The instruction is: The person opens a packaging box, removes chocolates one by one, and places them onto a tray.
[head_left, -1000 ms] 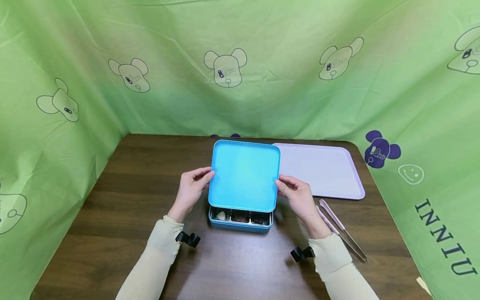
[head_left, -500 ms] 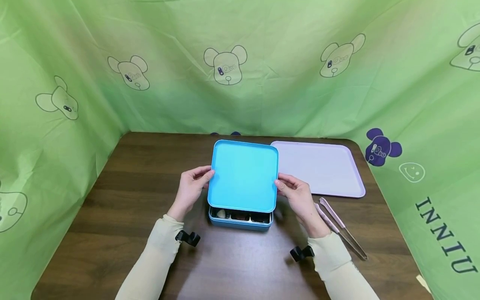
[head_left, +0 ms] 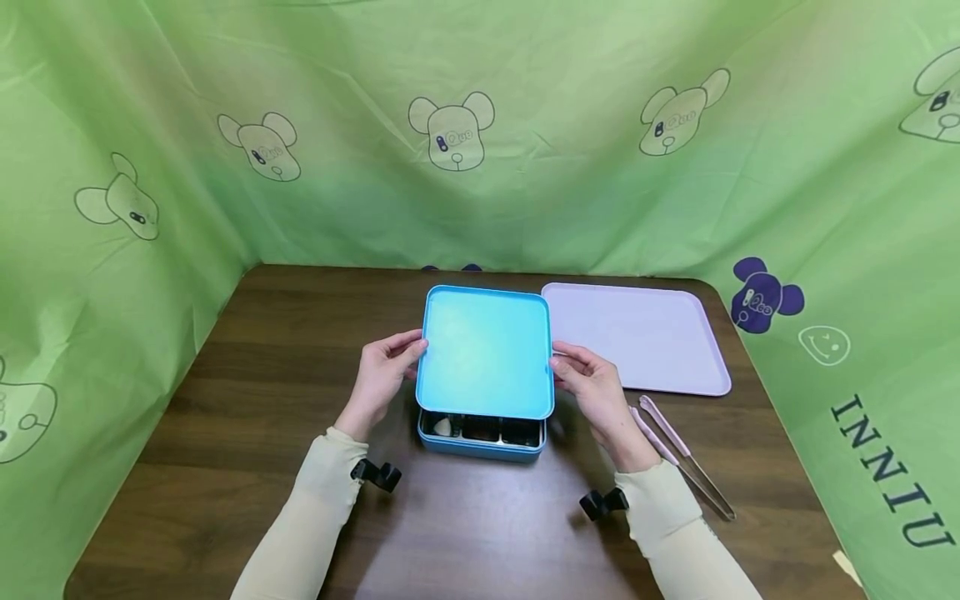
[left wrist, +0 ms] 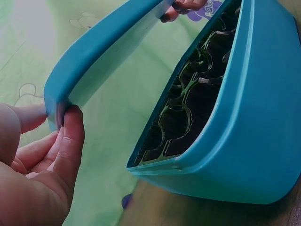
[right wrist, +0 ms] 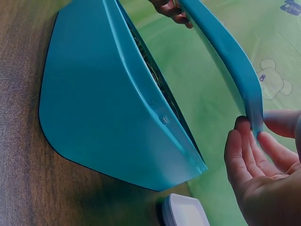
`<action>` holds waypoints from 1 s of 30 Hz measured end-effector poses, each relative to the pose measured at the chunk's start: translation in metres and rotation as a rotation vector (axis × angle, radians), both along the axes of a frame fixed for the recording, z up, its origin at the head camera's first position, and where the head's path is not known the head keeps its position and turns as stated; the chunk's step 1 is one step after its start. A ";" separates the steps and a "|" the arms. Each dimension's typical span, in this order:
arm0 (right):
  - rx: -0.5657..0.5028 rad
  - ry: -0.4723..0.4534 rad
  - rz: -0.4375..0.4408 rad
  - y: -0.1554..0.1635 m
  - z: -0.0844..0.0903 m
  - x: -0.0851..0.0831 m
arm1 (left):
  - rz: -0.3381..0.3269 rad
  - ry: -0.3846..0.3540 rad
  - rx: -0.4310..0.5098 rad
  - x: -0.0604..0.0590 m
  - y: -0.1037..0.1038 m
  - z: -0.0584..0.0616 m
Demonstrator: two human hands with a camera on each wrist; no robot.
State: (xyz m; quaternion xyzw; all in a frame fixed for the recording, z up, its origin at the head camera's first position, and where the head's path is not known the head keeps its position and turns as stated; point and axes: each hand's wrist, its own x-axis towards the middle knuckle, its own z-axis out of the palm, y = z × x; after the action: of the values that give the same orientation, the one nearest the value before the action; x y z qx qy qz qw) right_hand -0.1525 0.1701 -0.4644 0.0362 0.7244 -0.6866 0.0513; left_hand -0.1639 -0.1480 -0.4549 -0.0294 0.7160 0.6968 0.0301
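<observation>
Covering dark wood-grain table (head_left: 247, 467) on three sides: green cloth backdrop (head_left: 525, 167) with bear prints. Lilac tray (head_left: 637, 337) right of centre, lilac tongs (head_left: 682, 458) near right forearm. Blue tin (head_left: 480, 446) mid-table, dark compartments showing at near edge. Blue lid (head_left: 486, 354) held just above tin, near-square, long axis running away from person, near edge raised. Left hand (head_left: 378, 379) pinches left rim, right hand (head_left: 592, 387) pinches right rim, fingers clamped on lid. Since a second ago, lid drawn slightly nearer and lower.
</observation>
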 end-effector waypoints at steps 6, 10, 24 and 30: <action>-0.016 -0.006 0.000 -0.001 0.001 0.003 | 0.005 0.000 0.009 0.000 0.000 0.001; -0.036 -0.002 0.014 -0.004 0.001 0.002 | 0.025 0.004 0.015 0.000 -0.002 0.002; -0.067 0.066 0.038 -0.034 0.013 -0.005 | 0.078 0.015 0.047 0.001 -0.030 0.012; -0.094 0.082 0.064 -0.054 0.019 -0.009 | 0.133 0.014 0.073 0.003 -0.047 0.017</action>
State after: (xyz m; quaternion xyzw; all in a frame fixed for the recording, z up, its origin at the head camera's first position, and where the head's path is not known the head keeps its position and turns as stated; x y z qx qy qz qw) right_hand -0.1614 0.1161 -0.4453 -0.0176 0.6935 -0.7188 0.0451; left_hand -0.1608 -0.1946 -0.4379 -0.0710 0.6868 0.7231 -0.0202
